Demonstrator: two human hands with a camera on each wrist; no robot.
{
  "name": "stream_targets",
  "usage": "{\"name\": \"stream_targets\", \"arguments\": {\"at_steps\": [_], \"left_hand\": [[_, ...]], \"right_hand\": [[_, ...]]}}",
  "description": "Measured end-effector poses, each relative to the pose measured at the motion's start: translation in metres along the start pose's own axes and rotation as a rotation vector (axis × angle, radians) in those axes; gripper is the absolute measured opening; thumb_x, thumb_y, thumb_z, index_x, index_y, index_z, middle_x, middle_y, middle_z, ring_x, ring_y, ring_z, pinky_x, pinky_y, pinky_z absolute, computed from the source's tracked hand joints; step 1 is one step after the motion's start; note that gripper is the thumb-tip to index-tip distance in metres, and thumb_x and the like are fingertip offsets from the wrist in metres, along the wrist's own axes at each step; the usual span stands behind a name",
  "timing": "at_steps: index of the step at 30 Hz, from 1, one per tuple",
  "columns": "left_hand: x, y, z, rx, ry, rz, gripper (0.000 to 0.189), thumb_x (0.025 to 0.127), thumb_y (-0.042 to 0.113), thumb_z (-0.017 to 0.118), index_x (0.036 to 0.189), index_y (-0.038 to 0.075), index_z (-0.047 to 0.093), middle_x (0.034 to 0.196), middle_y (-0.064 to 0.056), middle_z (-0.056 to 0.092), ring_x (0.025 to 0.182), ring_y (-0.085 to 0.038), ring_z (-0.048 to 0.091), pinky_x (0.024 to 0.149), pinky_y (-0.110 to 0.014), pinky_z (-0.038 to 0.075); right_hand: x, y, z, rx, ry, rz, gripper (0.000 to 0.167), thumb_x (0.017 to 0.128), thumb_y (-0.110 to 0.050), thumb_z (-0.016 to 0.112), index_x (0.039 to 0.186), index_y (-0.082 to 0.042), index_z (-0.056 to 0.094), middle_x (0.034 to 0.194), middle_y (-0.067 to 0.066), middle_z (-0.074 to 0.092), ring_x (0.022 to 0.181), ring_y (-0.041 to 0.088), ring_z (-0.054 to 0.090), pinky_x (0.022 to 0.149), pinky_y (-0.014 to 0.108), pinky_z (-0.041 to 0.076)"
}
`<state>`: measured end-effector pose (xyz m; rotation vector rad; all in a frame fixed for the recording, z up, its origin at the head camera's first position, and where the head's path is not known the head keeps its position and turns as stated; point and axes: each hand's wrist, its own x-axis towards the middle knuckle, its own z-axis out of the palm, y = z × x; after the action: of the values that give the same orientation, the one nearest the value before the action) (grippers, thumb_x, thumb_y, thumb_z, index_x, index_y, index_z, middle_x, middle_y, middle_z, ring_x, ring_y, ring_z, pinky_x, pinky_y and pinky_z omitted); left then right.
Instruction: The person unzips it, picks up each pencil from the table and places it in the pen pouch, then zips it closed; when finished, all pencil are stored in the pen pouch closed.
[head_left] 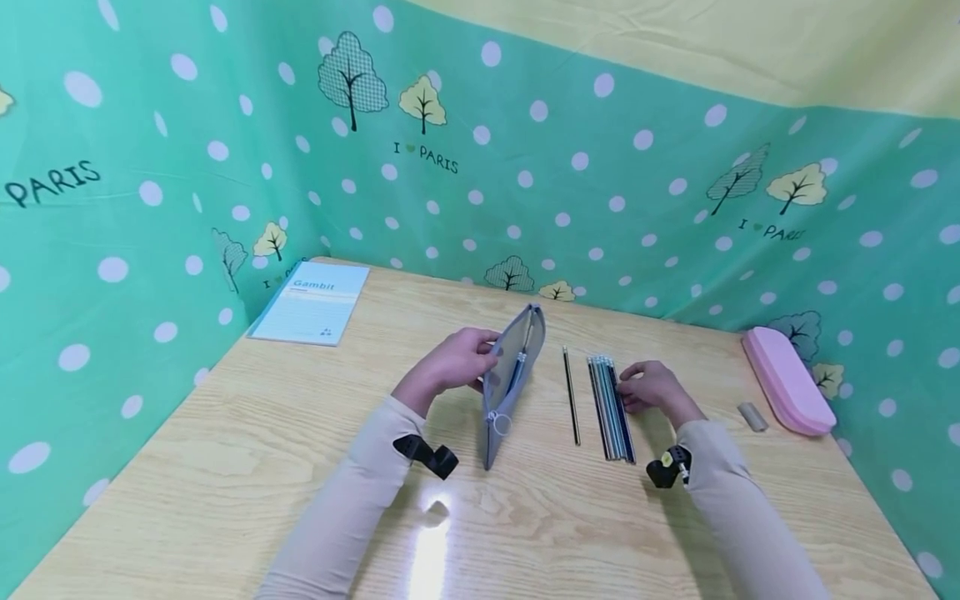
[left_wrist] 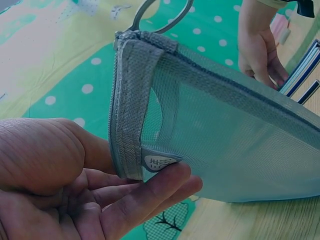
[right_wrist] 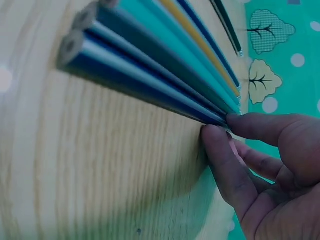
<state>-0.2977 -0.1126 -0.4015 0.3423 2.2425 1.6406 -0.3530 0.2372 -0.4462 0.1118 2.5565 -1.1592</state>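
Note:
My left hand [head_left: 461,360] grips the grey mesh zip pouch [head_left: 517,392] by its side and holds it upright, its mouth unzipped. In the left wrist view the thumb and fingers pinch the pouch's corner [left_wrist: 132,105] near a small label. Pencils [head_left: 517,371] show inside it. To the right, several pencils [head_left: 609,408] lie side by side in a row on the table. My right hand [head_left: 651,390] is at the row's right edge. In the right wrist view its thumb and forefinger pinch the outermost dark blue pencil [right_wrist: 145,87] near its far end.
A single dark pencil [head_left: 572,396] lies between pouch and row. Farther right are a grey eraser [head_left: 752,417] and a pink pencil case [head_left: 789,379]. A light blue notebook [head_left: 311,302] lies at the back left. A green dotted curtain [head_left: 540,192] hangs behind the wooden table [head_left: 225,467].

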Motion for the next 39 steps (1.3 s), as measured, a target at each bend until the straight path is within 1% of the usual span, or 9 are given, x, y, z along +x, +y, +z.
{"name": "stream_targets", "arguments": {"at_steps": [7,13,17,21,26,29,34,36,39], "left_hand": [[-0.001,-0.001,-0.001,-0.012,-0.006,0.002,0.052,0.104,-0.002,0.048,0.154,-0.008,0.038,0.141,-0.032,0.057,0.098,-0.035,0.074,0.077,-0.038,0.066],[-0.001,0.0,0.002,-0.008,-0.01,-0.017,0.052,0.104,-0.002,0.048,0.154,-0.007,0.038,0.143,-0.032,0.056,0.098,-0.034,0.073,0.077,-0.037,0.066],[-0.003,0.0,0.003,-0.002,-0.008,-0.019,0.052,0.104,-0.002,0.048,0.154,-0.007,0.039,0.143,-0.032,0.056,0.099,-0.034,0.074,0.076,-0.037,0.066],[-0.004,-0.001,0.001,-0.002,0.0,-0.004,0.051,0.104,-0.002,0.047,0.154,-0.008,0.039,0.142,-0.033,0.056,0.098,-0.034,0.074,0.076,-0.037,0.066],[-0.004,-0.001,0.0,0.0,0.007,-0.005,0.051,0.104,-0.002,0.047,0.154,-0.007,0.039,0.141,-0.032,0.057,0.097,-0.034,0.074,0.076,-0.037,0.066],[-0.004,-0.001,0.0,0.001,0.011,-0.009,0.051,0.104,-0.002,0.047,0.155,-0.007,0.038,0.141,-0.032,0.057,0.097,-0.033,0.074,0.076,-0.037,0.066],[-0.003,-0.001,0.0,-0.004,0.023,-0.021,0.051,0.105,-0.002,0.048,0.155,-0.007,0.038,0.137,-0.03,0.06,0.096,-0.032,0.074,0.075,-0.037,0.066],[-0.002,-0.001,0.0,-0.002,0.023,-0.022,0.051,0.105,-0.001,0.048,0.155,-0.007,0.038,0.137,-0.03,0.061,0.096,-0.032,0.075,0.075,-0.037,0.066],[0.0,-0.001,0.0,0.011,0.021,-0.015,0.051,0.105,-0.002,0.048,0.154,-0.007,0.039,0.138,-0.03,0.061,0.096,-0.032,0.075,0.075,-0.037,0.066]], "right_hand": [[0.004,0.001,0.006,-0.131,0.069,-0.016,0.036,0.092,-0.001,0.069,0.119,0.018,0.057,0.077,0.015,0.071,0.057,0.01,0.067,0.058,0.028,0.064],[-0.002,0.003,0.011,-0.259,0.122,-0.027,0.033,0.089,-0.003,0.073,0.113,0.016,0.06,0.077,0.018,0.071,0.054,0.011,0.067,0.055,0.026,0.06],[-0.002,0.005,0.014,-0.239,0.126,-0.019,0.03,0.088,-0.002,0.074,0.109,0.014,0.06,0.079,0.019,0.069,0.054,0.011,0.066,0.055,0.027,0.061],[-0.001,0.004,0.01,-0.143,0.084,-0.011,0.033,0.09,0.0,0.07,0.115,0.016,0.057,0.08,0.016,0.069,0.058,0.011,0.067,0.057,0.028,0.063],[-0.004,0.006,0.0,0.097,-0.013,-0.008,0.04,0.095,0.006,0.059,0.129,0.023,0.046,0.078,0.011,0.066,0.062,0.012,0.066,0.06,0.028,0.064],[-0.005,0.006,-0.004,0.172,-0.035,-0.005,0.044,0.097,0.006,0.056,0.134,0.024,0.041,0.078,0.007,0.064,0.062,0.011,0.065,0.061,0.026,0.064],[-0.007,-0.003,-0.009,0.21,-0.003,-0.04,0.051,0.099,0.004,0.058,0.14,0.023,0.035,0.09,0.015,0.071,0.065,0.011,0.068,0.064,0.027,0.065],[-0.008,-0.009,-0.009,0.231,0.018,-0.072,0.058,0.1,0.003,0.058,0.146,0.022,0.028,0.099,0.019,0.071,0.069,0.011,0.07,0.067,0.028,0.065],[-0.009,-0.016,-0.008,0.273,0.045,-0.128,0.071,0.101,0.004,0.057,0.157,0.014,0.015,0.106,0.02,0.068,0.073,0.01,0.071,0.07,0.029,0.066]]}}
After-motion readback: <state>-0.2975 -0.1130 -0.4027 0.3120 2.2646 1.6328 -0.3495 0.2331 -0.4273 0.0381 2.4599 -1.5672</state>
